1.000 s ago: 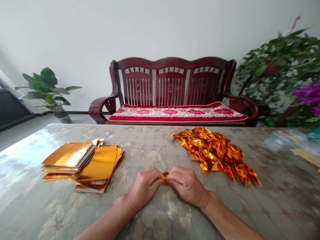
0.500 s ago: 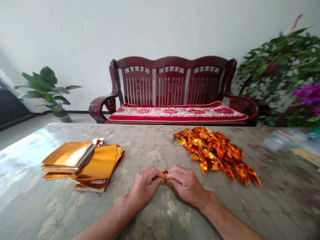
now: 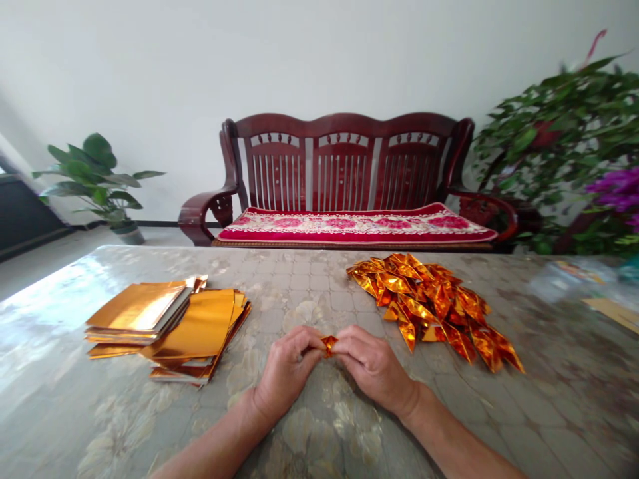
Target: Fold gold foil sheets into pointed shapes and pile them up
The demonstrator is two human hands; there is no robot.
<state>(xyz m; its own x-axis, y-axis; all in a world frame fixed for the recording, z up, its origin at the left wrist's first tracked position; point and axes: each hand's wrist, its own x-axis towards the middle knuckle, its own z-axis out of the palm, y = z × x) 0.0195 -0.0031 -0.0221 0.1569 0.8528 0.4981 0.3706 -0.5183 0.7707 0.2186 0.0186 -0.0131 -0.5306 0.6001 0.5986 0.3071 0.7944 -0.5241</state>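
Between both hands is a small folded piece of gold foil paper [image 3: 329,344], its ends hidden by the fingers. My left hand [image 3: 289,362] pinches its left end between thumb and fingers. The right end is pinched the same way by my right hand [image 3: 372,364]. To the left lie stacks of flat gold foil sheets, one stack [image 3: 137,307] partly beside another [image 3: 200,326]. On the right, a heap of folded gold foil pieces [image 3: 424,299] with pointed ends spreads over the table.
A patterned cover lies on the table [image 3: 299,432]. Clear plastic packaging [image 3: 569,276] and a flat tan piece [image 3: 612,313] rest at the right. Behind the table stand a dark red wooden bench [image 3: 339,169], a potted plant [image 3: 94,179] and trailing greenery [image 3: 564,126].
The foil piece between the hands shows a little wider and flatter than before. Both hands keep their pinch in nearly the same place, slightly higher. The stacks and heap are unchanged.
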